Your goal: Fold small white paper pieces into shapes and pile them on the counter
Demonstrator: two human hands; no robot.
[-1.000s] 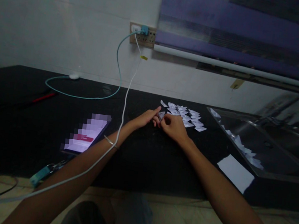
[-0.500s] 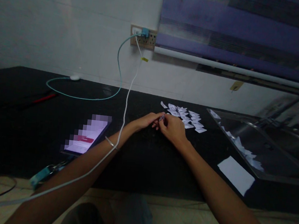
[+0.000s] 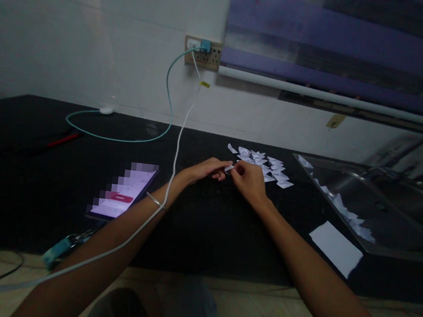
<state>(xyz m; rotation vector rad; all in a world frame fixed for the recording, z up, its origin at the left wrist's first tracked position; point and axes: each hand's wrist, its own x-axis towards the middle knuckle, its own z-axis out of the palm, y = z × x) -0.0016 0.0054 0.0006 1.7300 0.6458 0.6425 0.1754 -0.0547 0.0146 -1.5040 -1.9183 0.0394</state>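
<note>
Between my two hands, just above the dark countertop (image 3: pixel 203 229), is a small piece of white paper (image 3: pixel 229 168). My left hand (image 3: pixel 210 169) is closed with thumb and fingertips at the paper's left side. From the other side, my right hand (image 3: pixel 247 180) pinches the paper between thumb and forefinger. Right behind my right hand lie several small folded white papers (image 3: pixel 280 175) in overlapping rows. A larger flat sheet of white paper (image 3: pixel 336 248) with a torn edge rests to the right of my right forearm.
More folded papers (image 3: pixel 353 218) line the rim of the steel sink (image 3: pixel 392 212) at right. A lit phone (image 3: pixel 125 192) and a keyring with a teal tag (image 3: pixel 59 249) lie by my left forearm. A white cable (image 3: pixel 178 149) crosses that arm from the wall socket (image 3: pixel 211 56).
My hands have drawn slightly apart, and more of the small paper shows between them. The papers on the counter have stayed in place.
</note>
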